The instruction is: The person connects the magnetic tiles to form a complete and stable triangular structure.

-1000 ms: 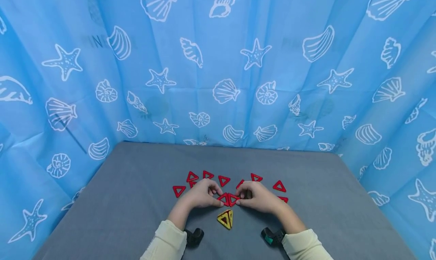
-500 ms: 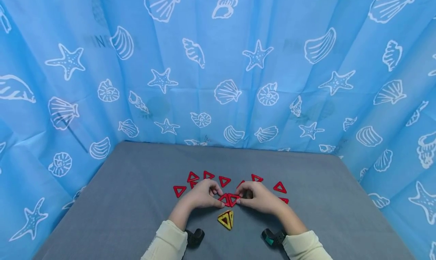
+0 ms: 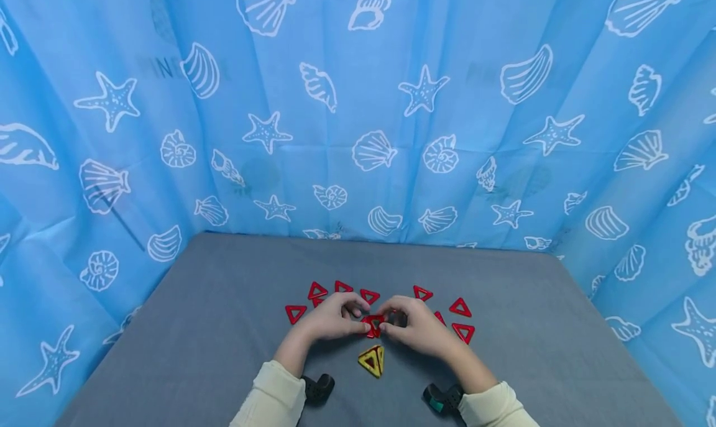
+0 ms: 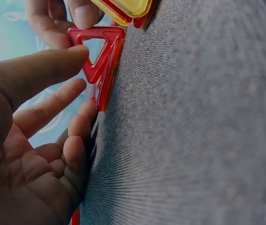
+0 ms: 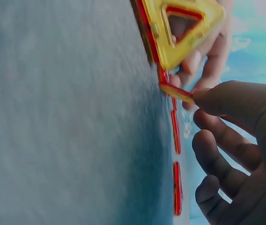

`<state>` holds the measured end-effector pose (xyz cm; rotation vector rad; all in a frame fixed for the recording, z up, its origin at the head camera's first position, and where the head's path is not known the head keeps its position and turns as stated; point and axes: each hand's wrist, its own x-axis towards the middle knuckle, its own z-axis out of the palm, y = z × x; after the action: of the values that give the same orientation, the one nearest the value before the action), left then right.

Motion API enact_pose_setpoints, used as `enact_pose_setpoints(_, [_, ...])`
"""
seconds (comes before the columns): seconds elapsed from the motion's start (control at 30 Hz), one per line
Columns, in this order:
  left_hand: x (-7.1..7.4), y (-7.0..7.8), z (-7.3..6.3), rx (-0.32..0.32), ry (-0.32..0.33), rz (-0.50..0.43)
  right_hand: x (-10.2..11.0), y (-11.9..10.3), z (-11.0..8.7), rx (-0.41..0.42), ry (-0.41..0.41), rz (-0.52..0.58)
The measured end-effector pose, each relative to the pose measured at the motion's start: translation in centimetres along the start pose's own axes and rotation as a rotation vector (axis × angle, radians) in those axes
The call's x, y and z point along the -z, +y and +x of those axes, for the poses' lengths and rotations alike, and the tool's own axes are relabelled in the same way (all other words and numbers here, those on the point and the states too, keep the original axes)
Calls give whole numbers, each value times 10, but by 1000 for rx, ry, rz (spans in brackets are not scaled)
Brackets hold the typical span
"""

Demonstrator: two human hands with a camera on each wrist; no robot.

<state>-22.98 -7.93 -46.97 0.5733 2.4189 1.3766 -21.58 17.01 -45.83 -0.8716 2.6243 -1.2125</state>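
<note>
Two red triangular magnetic tiles meet between the hands in the head view. One red tile (image 4: 115, 33) is tilted up from the other, lower red tile (image 4: 106, 91), which lies against the grey cloth. My right hand (image 3: 416, 325) pinches the raised tile at a corner between thumb and fingers. The left hand (image 3: 333, 318) holds the lower tile from the other side, its thumb (image 4: 62, 61) crossing in front of the raised one. Close on the near side stands a small yellow and red pyramid of triangular tiles (image 3: 368, 360).
Loose red triangles (image 3: 316, 290) lie behind the left hand, and several more red triangles (image 3: 462, 332) behind and beside the right. The grey cloth-covered table (image 3: 235, 290) ends at a blue curtain (image 3: 335, 122) with shell prints. Each wrist wears a black camera (image 3: 319, 388).
The two red tiles lay flat side by side; now the right one is folded up toward the left. My right hand has shifted left with it, while the left hand has hardly moved.
</note>
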Motion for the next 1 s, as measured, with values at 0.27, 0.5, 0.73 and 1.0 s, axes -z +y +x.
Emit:
enact_pose_setpoints(0.27, [2,-1,4,-53,-42,-28,-4,-6,2,51,48,-19])
enact_pose_setpoints(0.5, [2,-1,3,-42,-59,-31,-7,-8,1,47,37,6])
enact_pose_setpoints(0.73, [2,0,1,-61,-39,-24,-1,-6,1,55,48,-3])
enact_pose_setpoints(1.0, [2,-1,2,-53,-30,-8,7,5,-1,44,100,-44])
